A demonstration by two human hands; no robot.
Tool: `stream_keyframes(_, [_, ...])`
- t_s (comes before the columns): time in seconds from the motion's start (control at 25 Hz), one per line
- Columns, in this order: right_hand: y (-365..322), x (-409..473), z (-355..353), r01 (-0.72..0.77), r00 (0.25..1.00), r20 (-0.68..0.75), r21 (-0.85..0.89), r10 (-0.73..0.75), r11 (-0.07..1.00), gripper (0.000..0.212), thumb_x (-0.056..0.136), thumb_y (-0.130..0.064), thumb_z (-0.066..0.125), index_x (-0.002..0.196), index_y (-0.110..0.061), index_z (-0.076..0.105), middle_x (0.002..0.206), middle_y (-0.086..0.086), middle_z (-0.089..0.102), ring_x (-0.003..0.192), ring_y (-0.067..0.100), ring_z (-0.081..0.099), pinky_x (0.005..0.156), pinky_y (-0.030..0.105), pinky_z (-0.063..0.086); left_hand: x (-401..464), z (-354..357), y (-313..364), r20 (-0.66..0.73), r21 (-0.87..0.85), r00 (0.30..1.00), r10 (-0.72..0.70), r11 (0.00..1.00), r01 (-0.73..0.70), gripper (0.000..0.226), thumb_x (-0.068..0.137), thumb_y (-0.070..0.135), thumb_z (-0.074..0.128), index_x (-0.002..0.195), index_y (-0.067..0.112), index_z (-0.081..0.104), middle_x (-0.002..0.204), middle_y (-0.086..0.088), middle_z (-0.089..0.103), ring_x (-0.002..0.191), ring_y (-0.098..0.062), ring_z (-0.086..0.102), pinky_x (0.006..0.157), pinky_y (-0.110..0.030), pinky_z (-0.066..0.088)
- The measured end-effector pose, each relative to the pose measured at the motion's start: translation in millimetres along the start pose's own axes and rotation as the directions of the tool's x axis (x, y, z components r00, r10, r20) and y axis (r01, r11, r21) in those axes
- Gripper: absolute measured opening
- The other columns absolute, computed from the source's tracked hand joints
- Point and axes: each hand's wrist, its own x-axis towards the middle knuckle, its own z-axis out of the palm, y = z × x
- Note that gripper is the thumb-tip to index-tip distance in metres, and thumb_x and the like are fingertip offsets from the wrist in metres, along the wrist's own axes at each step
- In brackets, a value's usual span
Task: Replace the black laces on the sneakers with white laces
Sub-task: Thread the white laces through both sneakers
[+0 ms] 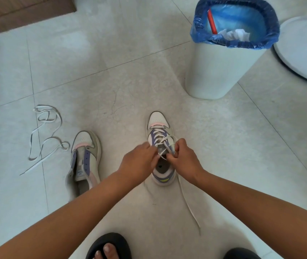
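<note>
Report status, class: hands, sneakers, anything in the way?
Both hands, left and right, pinching white lace on right sneaker. Left sneaker unlaced; spare lace beside it. Nothing blocking.

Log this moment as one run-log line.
stage: lacing right sneaker | left hand: pinches white lace | right hand: grips lace | left sneaker: unlaced | spare white lace: on floor

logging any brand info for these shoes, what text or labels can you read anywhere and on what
Tongue label of the laced sneaker: print there, too blurred to read.
Tongue label of the unlaced sneaker: dark lettering, too small and blurred to read.
Trash bin, cardboard box, floor: no text visible.
</note>
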Motion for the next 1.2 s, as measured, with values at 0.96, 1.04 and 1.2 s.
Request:
stream_keyframes(0.96, [-13, 6, -12, 0.04, 0.998, 0.058, -0.129, -0.033, 0.991, 0.02, 0.091, -0.04, 0.051, 0.103, -0.026, 0.043, 0.063, -0.008, 0.051, 0.054, 0.01, 0.05, 0.05, 0.025, 0.037, -46, -3, -16, 0.304, -0.077, 0.917, 0.259, 0.966, -0.247, 0.021, 0.096, 0.039, 0.044, 0.082, 0.025, 0.047, 0.079, 0.011, 0.047, 0.073, -0.007, 0.044, 0.057, -0.014, 0.028])
stream_keyframes(1.04, [-19, 12, -17, 0.115, 0.993, 0.029, -0.259, -0.111, 0.959, 0.019, 0.094, -0.041, 0.049, 0.1, -0.023, 0.046, 0.07, -0.01, 0.049, 0.061, 0.011, 0.049, 0.053, 0.027, 0.034, -41, 0, -14, 0.303, -0.048, 0.917, 0.26, 0.965, -0.258, 0.024, 0.097, 0.04, 0.042, 0.082, 0.022, 0.048, 0.08, 0.009, 0.047, 0.073, -0.008, 0.044, 0.06, -0.019, 0.03])
stream_keyframes(1.2, [-27, 24, -21, 0.215, 0.977, 0.11, -0.444, -0.184, 0.87, 0.016, 0.098, -0.03, 0.044, 0.091, -0.017, 0.05, 0.092, 0.004, 0.058, 0.076, 0.019, 0.052, 0.063, 0.029, 0.036, -36, 2, -9, 0.262, -0.059, 0.926, 0.273, 0.962, -0.267, 0.024, 0.097, 0.037, 0.041, 0.084, 0.02, 0.051, 0.083, 0.006, 0.051, 0.078, -0.014, 0.052, 0.067, -0.025, 0.04])
